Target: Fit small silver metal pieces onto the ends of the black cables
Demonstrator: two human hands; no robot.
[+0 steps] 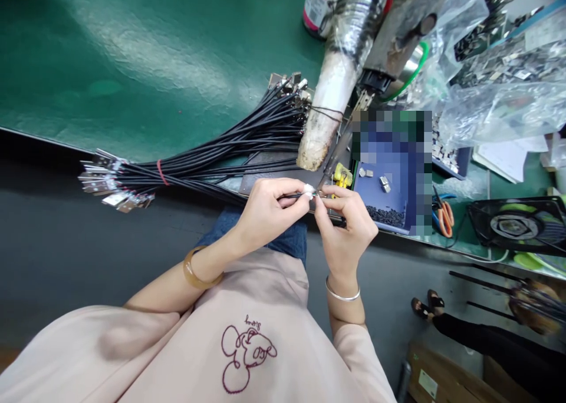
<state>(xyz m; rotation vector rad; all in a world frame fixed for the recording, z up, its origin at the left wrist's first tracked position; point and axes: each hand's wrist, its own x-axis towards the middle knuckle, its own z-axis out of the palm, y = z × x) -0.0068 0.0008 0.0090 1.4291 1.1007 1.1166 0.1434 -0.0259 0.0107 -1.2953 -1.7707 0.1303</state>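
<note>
My left hand (269, 211) pinches the end of a thin black cable (289, 196), fingers closed round it. My right hand (342, 220) is closed too, pinching a small metal terminal (319, 194) against the cable's tip. Both hands meet just in front of the table edge, above my lap. A bundle of black cables (212, 158) with metal connectors at both ends, tied by a red band, lies on the green table (132, 55) to the left of my hands. A blue tray (382, 200) with small metal parts and black bits sits just right of my right hand.
A taped, wrapped tool (336, 85) leans down over the table behind my hands. Clear bags of metal parts (495, 79) fill the far right. A small fan (517, 223), orange-handled scissors (444, 214) and a can (318, 2) stand nearby. Another person's sandalled feet (427, 306) are at the lower right.
</note>
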